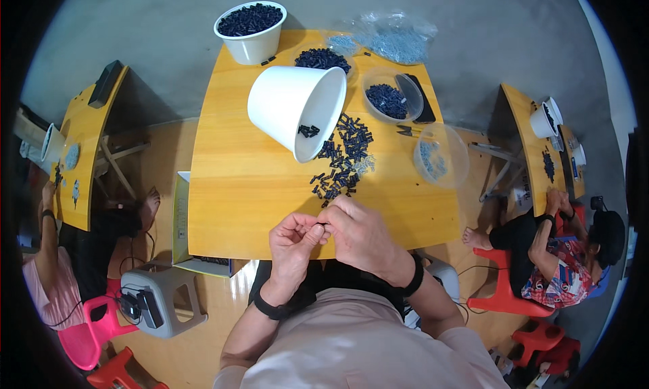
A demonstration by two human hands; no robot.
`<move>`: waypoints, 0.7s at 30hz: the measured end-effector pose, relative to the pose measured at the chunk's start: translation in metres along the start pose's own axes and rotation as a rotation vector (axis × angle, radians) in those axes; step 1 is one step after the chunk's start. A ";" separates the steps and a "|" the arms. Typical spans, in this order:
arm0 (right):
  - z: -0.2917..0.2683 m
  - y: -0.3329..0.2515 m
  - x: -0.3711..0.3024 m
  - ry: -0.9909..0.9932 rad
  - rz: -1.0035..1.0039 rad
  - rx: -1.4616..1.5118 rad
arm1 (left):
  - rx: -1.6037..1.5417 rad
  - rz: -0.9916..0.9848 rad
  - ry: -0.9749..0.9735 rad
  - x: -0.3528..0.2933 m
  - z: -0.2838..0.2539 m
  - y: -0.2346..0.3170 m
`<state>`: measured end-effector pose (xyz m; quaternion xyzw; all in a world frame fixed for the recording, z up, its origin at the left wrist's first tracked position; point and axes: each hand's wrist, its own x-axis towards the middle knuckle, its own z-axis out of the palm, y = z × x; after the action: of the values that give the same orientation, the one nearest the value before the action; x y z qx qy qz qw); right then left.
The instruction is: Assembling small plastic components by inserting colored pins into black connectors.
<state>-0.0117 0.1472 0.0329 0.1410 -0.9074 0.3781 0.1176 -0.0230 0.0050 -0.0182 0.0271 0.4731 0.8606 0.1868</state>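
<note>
Pinching small dark piece point(322, 225) in mid-air, above near edge of wood-grain table point(230, 173), with both hands on it. Gripping it between thumb and fingertip of left hand point(291, 247), other fingers loosely curled. Grasping same piece from the other side with fingertips of right hand point(362, 237), back of hand turned up. Cannot tell exact shape of piece: mostly covered by fingers. Wearing 1 black wristband point(414, 274) on each wrist.

Just beyond fingertips: loose pile of short black cylindrical parts point(351, 146), trailing back to mouth of white bucket point(284, 105). Tipped over, mouth facing right and nearward, with a few more black parts inside by the rim. At right edge of pile: small cluster of pale grey pieces point(365, 164).

To the right, near to far: clear round tub point(457, 156) with pale blue-grey pieces; yellow-and-black snips point(408, 131); clear bowl point(414, 112) of black parts, touching dark flat object point(424, 100). Along far edge: upright white tub point(253, 49) heaped with black parts; clear plastic bag point(399, 41) of pale blue-grey pieces.

Off to the sides: 2 people seated at separate tables, 1 at left in pink top point(47, 281), 1 at right in patterned top point(562, 277). On floor at left: grey stool point(152, 281) holding black device point(150, 308).
</note>
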 end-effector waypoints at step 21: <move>-0.009 -0.027 -0.037 0.234 0.021 0.420 | -0.150 -0.029 -0.021 -0.038 0.010 0.022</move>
<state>0.0333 0.1417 0.0444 0.1080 -0.7906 0.5734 0.1859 0.0078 -0.0102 0.0105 0.0153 0.4057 0.8904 0.2059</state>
